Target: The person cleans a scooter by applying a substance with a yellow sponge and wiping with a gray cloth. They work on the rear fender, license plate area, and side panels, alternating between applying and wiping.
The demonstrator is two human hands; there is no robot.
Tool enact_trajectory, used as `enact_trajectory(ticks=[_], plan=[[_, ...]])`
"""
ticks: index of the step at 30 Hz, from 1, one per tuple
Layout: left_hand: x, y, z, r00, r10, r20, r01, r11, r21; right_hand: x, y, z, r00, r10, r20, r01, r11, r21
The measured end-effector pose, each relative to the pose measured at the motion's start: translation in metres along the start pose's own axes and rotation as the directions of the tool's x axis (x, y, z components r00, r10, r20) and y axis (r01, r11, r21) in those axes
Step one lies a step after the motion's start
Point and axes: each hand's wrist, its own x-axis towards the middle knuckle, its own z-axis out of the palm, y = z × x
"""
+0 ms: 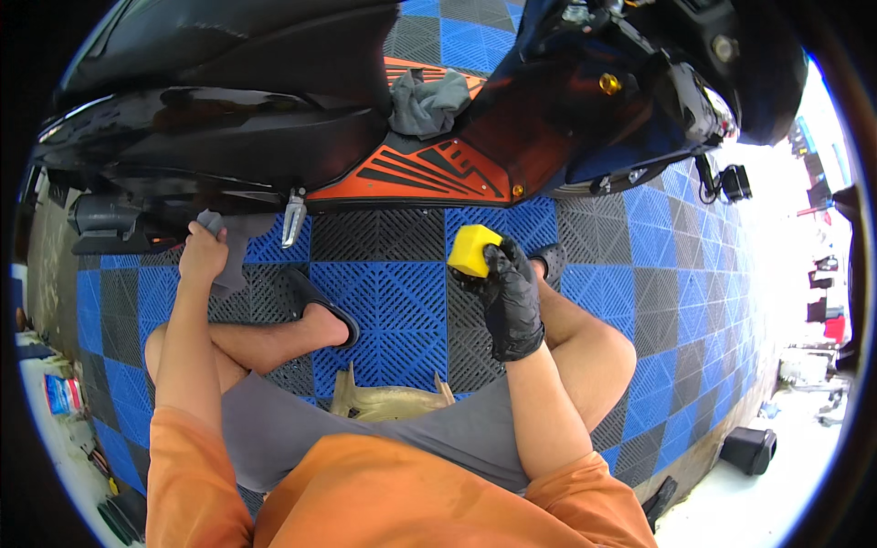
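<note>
In my right hand (510,301), which wears a black disposable glove, I hold a yellow foam sponge (473,250) above the floor. My bare left hand (204,252) grips a grey cloth (236,257) that hangs down beside the lower rear of a black motor scooter (226,144). The scooter stretches across the view before me. Its footboard carries an orange and black mat (418,175). A second grey cloth (430,103) lies crumpled on that footboard. A silver folding footpeg (294,219) juts down between my hands.
Blue and black interlocking plastic floor tiles (378,301) lie under me. I sit on a low beige stool (394,403), my feet in dark clogs (301,294). A black bin (748,450) stands at the right, a coloured packet (63,395) at the far left.
</note>
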Motion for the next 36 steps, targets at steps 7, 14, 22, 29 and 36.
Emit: enact_trajectory(ticks=[7, 14, 22, 29, 36], plan=[[-0.023, -0.003, -0.03, 0.999, 0.004, -0.053, -0.013, 0.983, -0.181, -0.002, -0.009, 0.009, 0.998, -0.009, 0.054, 0.015, 0.992, -0.122], [-0.039, -0.018, -0.064, 0.999, -0.002, -0.04, -0.018, 0.874, -0.486, 0.006, -0.011, 0.028, 0.994, 0.024, 0.104, -0.012, 0.993, -0.115], [-0.006, 0.006, -0.02, 0.998, -0.039, -0.04, 0.028, 0.97, -0.242, 0.015, 0.011, 0.011, 1.0, -0.008, 0.02, 0.013, 0.971, -0.24], [-0.011, 0.011, -0.008, 0.994, 0.015, -0.11, -0.029, 0.992, -0.127, 0.077, -0.012, 0.013, 0.877, -0.335, 0.346, 0.397, 0.097, -0.913], [-0.009, 0.012, -0.02, 0.996, -0.09, -0.009, 0.086, 0.979, -0.186, 0.288, -0.132, 0.076, 0.728, 0.101, 0.679, 0.282, -0.945, -0.163]])
